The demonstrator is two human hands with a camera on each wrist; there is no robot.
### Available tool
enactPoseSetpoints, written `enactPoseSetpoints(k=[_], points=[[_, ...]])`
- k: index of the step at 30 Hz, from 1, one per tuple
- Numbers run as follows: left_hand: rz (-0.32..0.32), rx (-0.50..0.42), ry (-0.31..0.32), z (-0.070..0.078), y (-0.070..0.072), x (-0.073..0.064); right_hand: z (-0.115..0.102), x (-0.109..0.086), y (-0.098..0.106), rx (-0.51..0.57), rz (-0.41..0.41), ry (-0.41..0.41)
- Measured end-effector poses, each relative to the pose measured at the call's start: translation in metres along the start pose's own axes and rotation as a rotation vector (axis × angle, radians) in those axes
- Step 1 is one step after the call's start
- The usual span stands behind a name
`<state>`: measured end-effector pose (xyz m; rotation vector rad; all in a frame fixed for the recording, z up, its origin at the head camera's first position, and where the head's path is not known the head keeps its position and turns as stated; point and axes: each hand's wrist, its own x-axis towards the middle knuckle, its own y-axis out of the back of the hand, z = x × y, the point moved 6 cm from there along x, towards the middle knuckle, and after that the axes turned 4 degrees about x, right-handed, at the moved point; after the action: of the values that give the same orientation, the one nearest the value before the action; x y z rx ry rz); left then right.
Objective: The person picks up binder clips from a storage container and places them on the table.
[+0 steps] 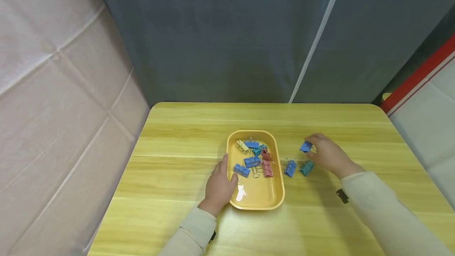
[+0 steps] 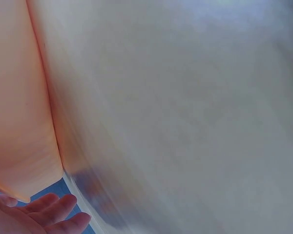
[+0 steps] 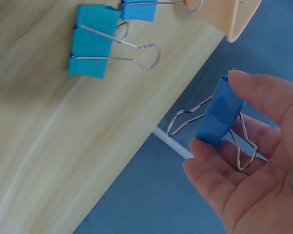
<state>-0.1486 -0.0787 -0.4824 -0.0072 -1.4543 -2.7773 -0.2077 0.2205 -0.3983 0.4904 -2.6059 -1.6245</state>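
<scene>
My right hand pinches a blue binder clip between thumb and fingertips, held above the table. Both its wire handles stick out. On the table below lie a teal binder clip and another blue binder clip, side by side. My left hand holds the left side of a yellow-orange tray, its thumb over the rim and its fingers along the outer wall. Inside the tray lie several binder clips, among them a yellow clip, a pink clip and a blue clip.
The wood-grain table carries the tray near its middle, with the two loose clips just right of it. A dark grey partition stands behind the table. A pale padded wall rises on the left.
</scene>
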Motion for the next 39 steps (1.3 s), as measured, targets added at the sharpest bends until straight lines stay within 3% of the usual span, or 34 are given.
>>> enactPoseSetpoints(k=[29, 39], points=[[-0.006, -0.015, 0.008, 0.001, 0.002, -0.001, 0.054, -0.012, -0.019, 0.038, -0.031, -0.113], [-0.005, -0.013, 0.008, 0.001, 0.002, 0.0, 0.068, -0.011, -0.029, -0.011, -0.033, -0.122]])
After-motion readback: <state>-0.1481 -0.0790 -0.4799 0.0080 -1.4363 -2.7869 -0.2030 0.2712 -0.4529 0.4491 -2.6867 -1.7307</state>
